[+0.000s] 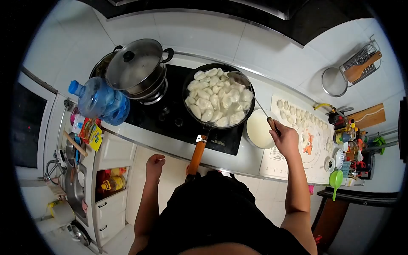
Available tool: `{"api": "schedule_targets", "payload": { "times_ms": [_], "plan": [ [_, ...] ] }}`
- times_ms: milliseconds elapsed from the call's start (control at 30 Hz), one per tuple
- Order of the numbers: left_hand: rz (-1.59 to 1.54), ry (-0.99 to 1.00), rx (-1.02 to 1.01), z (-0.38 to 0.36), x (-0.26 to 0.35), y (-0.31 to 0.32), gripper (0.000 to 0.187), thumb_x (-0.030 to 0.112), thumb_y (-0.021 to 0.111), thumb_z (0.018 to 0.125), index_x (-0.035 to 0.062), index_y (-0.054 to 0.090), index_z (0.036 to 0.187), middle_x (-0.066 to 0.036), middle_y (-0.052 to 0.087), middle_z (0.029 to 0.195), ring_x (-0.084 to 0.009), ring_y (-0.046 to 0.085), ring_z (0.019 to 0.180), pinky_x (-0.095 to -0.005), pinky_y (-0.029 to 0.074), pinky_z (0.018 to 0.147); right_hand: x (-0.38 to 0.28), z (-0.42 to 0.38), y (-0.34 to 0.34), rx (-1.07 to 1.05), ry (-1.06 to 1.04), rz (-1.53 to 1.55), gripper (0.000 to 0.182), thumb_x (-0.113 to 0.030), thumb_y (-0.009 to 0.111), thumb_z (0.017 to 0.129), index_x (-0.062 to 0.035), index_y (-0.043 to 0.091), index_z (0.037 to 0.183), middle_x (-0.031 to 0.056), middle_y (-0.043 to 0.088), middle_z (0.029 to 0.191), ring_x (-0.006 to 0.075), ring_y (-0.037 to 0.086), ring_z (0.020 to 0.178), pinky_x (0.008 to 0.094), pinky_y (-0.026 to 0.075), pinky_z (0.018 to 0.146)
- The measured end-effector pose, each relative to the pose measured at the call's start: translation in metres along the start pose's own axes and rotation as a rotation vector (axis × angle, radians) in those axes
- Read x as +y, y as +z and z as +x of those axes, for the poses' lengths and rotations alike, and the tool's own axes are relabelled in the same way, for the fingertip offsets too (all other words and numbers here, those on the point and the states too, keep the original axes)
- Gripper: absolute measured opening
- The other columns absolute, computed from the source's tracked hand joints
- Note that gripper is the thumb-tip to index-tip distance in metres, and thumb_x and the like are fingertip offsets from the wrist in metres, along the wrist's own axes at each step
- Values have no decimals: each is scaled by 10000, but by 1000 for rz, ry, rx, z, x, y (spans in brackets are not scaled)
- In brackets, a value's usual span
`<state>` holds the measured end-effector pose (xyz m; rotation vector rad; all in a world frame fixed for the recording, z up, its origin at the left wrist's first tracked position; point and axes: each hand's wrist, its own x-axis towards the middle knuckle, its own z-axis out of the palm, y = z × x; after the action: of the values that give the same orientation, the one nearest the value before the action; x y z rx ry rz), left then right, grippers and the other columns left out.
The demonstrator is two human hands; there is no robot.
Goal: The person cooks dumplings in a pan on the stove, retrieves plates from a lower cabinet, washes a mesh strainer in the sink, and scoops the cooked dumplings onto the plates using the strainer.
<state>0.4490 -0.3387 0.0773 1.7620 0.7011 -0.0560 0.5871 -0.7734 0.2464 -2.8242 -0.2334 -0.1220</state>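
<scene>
My right hand (284,138) is wrapped round the wooden handle of a metal ladle (261,106). The ladle's head rests at the far right rim of a black frying pan (185,87), by the food in it. Pale dumplings (214,100) fill the pan, with some cloudy liquid among them. The pan's orange-brown handle (197,155) points back toward my body. A white bowl (250,129) of pale liquid stands right of the pan, below the ladle's shaft. My left hand (155,165) hangs in front of the counter, its fingers curled in and nothing seen in them.
A lidded steamer pot (138,70) sits on the left burner, beside a large blue water bottle (102,102). On the right, uncooked dumplings (297,114) lie in rows on a white mat (272,165). A green scoop (335,180) overhangs the counter edge. The sink (78,191) is far left.
</scene>
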Motion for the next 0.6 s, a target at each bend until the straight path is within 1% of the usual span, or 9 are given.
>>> {"api": "schedule_targets", "payload": {
  "times_ms": [67,100,133,200,233,333,400,467,600],
  "plan": [
    [36,-9,-7,0,2,0,159,60,610,737,19,635,889,-45,602,774,-124,530,699,-248,425,650,-2,-13,-11,48,4,215,342,-190,680,733,-94,630,1057,160,618,698,301,581,563,347,453,532],
    [36,-5,-12,-1,4,-1,159,60,610,737,19,635,889,-45,602,774,-124,530,699,-248,425,650,3,-18,-11,2,52,385,307,-144,669,753,-51,635,1044,109,611,632,198,529,489,289,420,491],
    [56,-7,-5,-2,6,-1,158,62,609,737,21,634,887,-44,600,771,-124,527,695,-248,423,646,5,-22,-16,8,57,382,307,-144,669,753,-51,635,1044,109,611,632,198,529,489,289,420,491],
    [77,-5,-3,-4,10,-1,156,64,608,738,23,634,886,-44,598,769,-125,524,692,-248,421,643,3,-28,-31,-304,297,692,268,-116,648,780,-6,639,1023,31,558,573,92,448,466,233,373,453],
    [75,-19,-22,-4,10,-2,168,63,599,742,21,626,901,-41,596,794,-124,522,731,-247,412,683,1,-30,-39,-398,352,694,232,-108,624,802,7,648,1002,-19,509,551,43,423,461,208,340,411],
    [68,-37,-38,-4,11,-2,178,59,590,743,17,619,913,-39,597,822,-124,521,771,-247,405,721,17,-34,-27,-541,406,727,222,-108,619,805,-12,655,1003,-16,493,529,44,410,436,208,324,380],
    [68,-43,-36,-4,10,-3,176,56,590,741,16,619,911,-39,600,826,-123,523,773,-246,406,720,22,-32,-19,-546,414,738,215,-112,613,807,-16,659,993,-14,492,524,44,411,436,208,329,374],
    [30,-1,-21,-3,7,-3,150,54,598,745,29,633,888,-37,600,788,-122,525,724,-253,420,669,28,-29,-11,-459,436,724,211,-109,615,802,1,658,977,-12,488,523,49,418,443,214,333,386],
    [57,12,-22,-3,9,-4,153,48,598,746,25,632,893,-34,597,784,-119,523,723,-250,420,669,27,-12,-5,-352,380,686,209,-87,609,797,52,641,950,-1,489,545,58,433,483,232,373,457]
  ]
}}
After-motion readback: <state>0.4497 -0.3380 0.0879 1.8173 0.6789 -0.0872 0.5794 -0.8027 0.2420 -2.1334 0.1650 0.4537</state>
